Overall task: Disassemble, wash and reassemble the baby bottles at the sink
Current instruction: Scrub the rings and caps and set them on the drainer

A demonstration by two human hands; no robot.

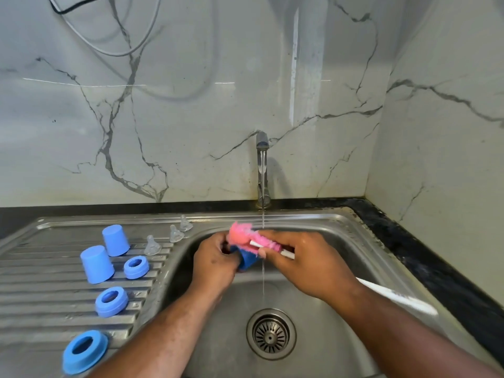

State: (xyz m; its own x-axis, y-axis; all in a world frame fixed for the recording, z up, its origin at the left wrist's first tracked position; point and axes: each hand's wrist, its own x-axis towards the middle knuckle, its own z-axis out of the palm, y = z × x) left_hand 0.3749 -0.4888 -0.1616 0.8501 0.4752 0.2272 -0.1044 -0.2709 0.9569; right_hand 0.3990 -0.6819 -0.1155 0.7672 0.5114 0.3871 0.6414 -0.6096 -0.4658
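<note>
The left hand [215, 264] curls round a blue cap [248, 260] over the sink [341, 222] bowl, at 12 o'clock from the drain [270, 334]. The right hand [308, 264] grips the white handle [398, 297] of the bottle brush close up to its pink head [241, 236]. The brush's long axis runs from the head at 10 o'clock to the handle's free end at 4 o'clock, and the head lies across the top of the cap, touching it. Both hands meet at the cap, the left being the nearer. The cap's mouth is mostly hidden by fingers, so I cannot tell which way it faces.

A thin stream [263, 271] from the chrome tap [262, 170] falls just beside the cap at its 3 o'clock side (likely the next place the cap goes, for a rinse).

The cap is smooth, tapered plastic, and the brush head is fluffy and soft. At 9 o'clock, on the ribbed steel drainboard [54, 290], stand two more caps [116, 240] upside down, three blue screw rings [111, 301] and three clear, soft-looking teats [151, 245].
</note>
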